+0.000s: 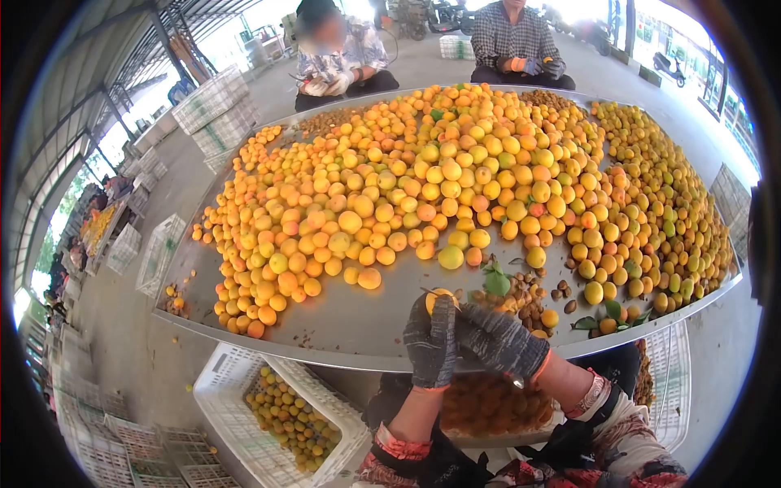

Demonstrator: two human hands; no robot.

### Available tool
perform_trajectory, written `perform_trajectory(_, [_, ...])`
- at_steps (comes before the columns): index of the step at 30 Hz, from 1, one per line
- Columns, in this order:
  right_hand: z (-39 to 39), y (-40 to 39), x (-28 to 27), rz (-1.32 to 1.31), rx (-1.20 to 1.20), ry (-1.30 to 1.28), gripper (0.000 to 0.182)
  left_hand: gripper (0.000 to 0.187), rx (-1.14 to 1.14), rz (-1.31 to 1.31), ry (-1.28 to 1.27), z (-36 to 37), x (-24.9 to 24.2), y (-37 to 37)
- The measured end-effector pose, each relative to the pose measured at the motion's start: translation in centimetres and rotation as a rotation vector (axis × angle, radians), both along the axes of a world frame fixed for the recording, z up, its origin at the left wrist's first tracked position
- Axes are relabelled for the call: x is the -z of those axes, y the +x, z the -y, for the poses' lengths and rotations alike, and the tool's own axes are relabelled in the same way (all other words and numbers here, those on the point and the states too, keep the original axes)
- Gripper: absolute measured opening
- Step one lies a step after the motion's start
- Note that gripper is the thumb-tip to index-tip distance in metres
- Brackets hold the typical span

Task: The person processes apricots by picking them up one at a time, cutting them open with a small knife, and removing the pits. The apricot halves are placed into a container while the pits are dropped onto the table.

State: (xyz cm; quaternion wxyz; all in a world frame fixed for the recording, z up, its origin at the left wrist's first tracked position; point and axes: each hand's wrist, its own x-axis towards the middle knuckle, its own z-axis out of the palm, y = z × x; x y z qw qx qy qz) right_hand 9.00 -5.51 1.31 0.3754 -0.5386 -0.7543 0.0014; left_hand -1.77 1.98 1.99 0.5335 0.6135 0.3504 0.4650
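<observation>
My left hand, in a dark grey knitted glove, is closed around an orange-yellow apricot near the table's front edge. A thin dark line crosses the top of the fruit. Close against it from the right comes my right hand, gloved alike, its fingers bent together at the apricot's side. What the right fingers grip is hidden, so I cannot tell what it is. Just beyond my right hand lie brown apricot pits and a green leaf. A large heap of apricots covers much of the metal table.
White plastic crates flank my legs, the left crate holding greenish-yellow fruit. Below my hands sits a container of brownish-orange pieces. Across the table are two people, one in a patterned shirt, one in a checked shirt. Stacked crates stand far left.
</observation>
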Motion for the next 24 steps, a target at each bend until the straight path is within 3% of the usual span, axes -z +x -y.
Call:
perform_trajectory(2, [0.4,-0.1,-0.8,-1.055,-0.122,-0.438,0.041,0.036,0.019,0.052,-0.018,0.1,0.5,0.1])
perform_trajectory(3, [0.2,0.3,-0.9,-1.054,-0.118,-0.432,0.041,0.036,0.024,0.054,-0.015,0.0,0.4,0.3])
perform_trajectory(5, [-0.3,1.1,-1.1,0.226,0.035,-0.055,0.043,0.039,-0.013,0.007,-0.090,-0.1,0.2,0.6])
perform_trajectory(6, [-0.3,0.5,-1.4,0.230,0.032,-0.056,0.043,0.039,-0.016,0.011,-0.092,-0.2,0.2,0.8])
perform_trajectory(8, [0.0,-1.4,-2.2,-0.149,0.266,-0.323,0.046,0.041,-0.048,0.175,-0.422,-0.6,0.5,1.2])
perform_trajectory(11, [0.2,-2.0,-1.3,-0.135,0.331,-0.456,0.048,0.041,0.035,0.210,-0.608,-0.7,0.0,0.7])
perform_trajectory(14, [0.0,-2.1,-2.5,-0.234,0.267,-0.428,0.047,0.039,-0.007,0.185,-0.475,-0.6,0.0,0.5])
perform_trajectory(18, [-0.3,-1.1,-0.3,-0.181,0.120,-0.307,0.042,0.035,-0.035,0.032,-0.237,-0.9,0.9,-0.6])
perform_trajectory(20, [-0.1,-0.5,0.5,-0.433,-0.057,-0.304,0.037,0.032,-0.002,0.095,-0.203,-0.1,-1.3,-0.9])
perform_trajectory(21, [0.0,-0.5,-0.1,-0.435,-0.057,-0.304,0.037,0.032,-0.001,0.093,-0.202,-0.1,-1.3,-1.0])
perform_trajectory(23, [0.2,-0.3,-2.6,-1.039,-0.113,-0.686,0.034,0.033,0.078,0.115,-0.198,-0.2,-1.3,-1.2])
perform_trajectory(24, [0.2,-0.2,-3.6,-1.037,-0.115,-0.684,0.034,0.033,0.077,0.117,-0.195,-0.2,-1.3,-1.1])
